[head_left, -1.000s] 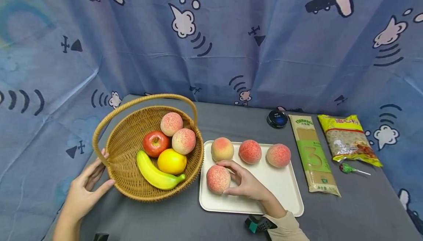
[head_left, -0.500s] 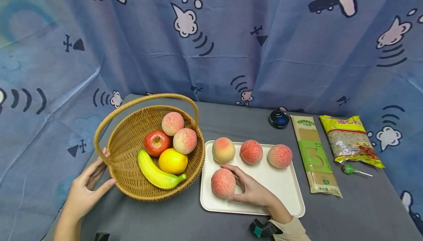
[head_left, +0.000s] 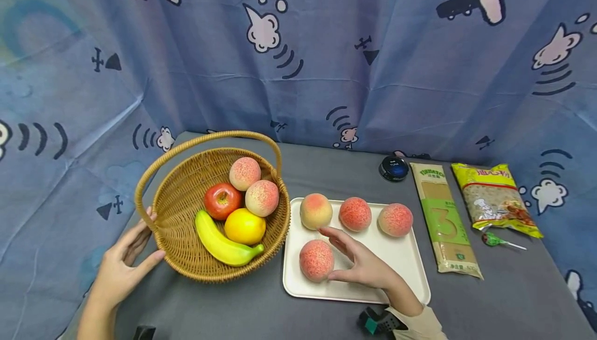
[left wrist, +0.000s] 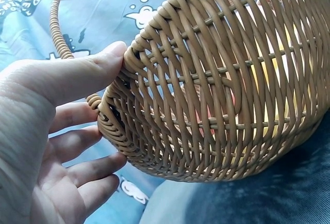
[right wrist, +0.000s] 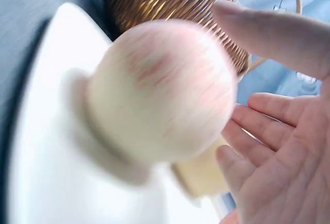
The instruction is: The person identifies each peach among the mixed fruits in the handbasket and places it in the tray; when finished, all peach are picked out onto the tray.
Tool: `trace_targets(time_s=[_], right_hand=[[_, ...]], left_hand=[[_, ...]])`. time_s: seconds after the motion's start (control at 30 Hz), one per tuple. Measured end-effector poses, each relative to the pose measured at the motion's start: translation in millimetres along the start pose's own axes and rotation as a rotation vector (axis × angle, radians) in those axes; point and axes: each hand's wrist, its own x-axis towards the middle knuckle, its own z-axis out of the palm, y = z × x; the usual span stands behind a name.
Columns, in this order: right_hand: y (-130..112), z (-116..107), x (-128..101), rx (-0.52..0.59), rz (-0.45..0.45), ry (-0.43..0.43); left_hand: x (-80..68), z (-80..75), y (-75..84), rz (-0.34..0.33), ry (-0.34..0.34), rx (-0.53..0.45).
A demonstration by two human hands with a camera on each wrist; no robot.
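My left hand [head_left: 123, 259] rests against the left end of the wicker basket [head_left: 179, 257], thumb and fingers touching the rim [left wrist: 149, 28] with the fingers fairly straight. Inside the basket lie a red apple [head_left: 222, 201], a lemon [head_left: 245, 226], a banana [head_left: 224, 241] and two peaches [head_left: 262, 198]. At the front left of the white tray [head_left: 373, 257] sits a speckled peach [head_left: 316, 260]. My right hand [head_left: 364, 265] is spread beside this peach, thumb and fingers apart. In the right wrist view, a gap shows between the fingers and the peach [right wrist: 162, 90].
Along the tray's back edge stand a yellowish peach [head_left: 316, 211] and two redder peaches [head_left: 355, 214]. To the right are a black round tin [head_left: 394, 168], a green-labelled packet [head_left: 445, 221], a yellow bag [head_left: 496, 199] and a lollipop [head_left: 494, 239]. A patterned curtain [head_left: 298, 70] hangs behind.
The speckled peach has shifted slightly right on the tray and now sits still. My right hand has let go of it, opened its fingers and drawn back right. The left hand stays at the basket.
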Motion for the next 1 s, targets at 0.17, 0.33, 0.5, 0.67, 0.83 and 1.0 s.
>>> trace_targets(time_s=[0.17, 0.33, 0.5, 0.67, 0.83, 1.0], right_hand=[[-29, -2, 25, -0.091, -0.052, 0.034], [-59, 2, 60, -0.164, -0.052, 0.047], [-86, 9, 99, -0.28, -0.069, 0.036], [-102, 16, 139, -0.382, -0.048, 0.036], [-101, 21, 179, -0.405, 0.001, 0.017], [-95, 23, 210, -0.422, 0.102, 0.006]], left_hand=[[0.1, -1.4, 2.5, -0.011, 0.002, -0.004], [-0.8, -0.8, 6.7, -0.043, 0.012, 0.073], [-0.4, 1.0, 8.5, -0.02, 0.012, 0.132], [1.4, 2.2, 8.9, -0.036, 0.016, 0.215], [1.2, 3.3, 7.5, -0.036, 0.022, 0.185], [0.0, 3.1, 5.3, -0.055, 0.028, 0.214]])
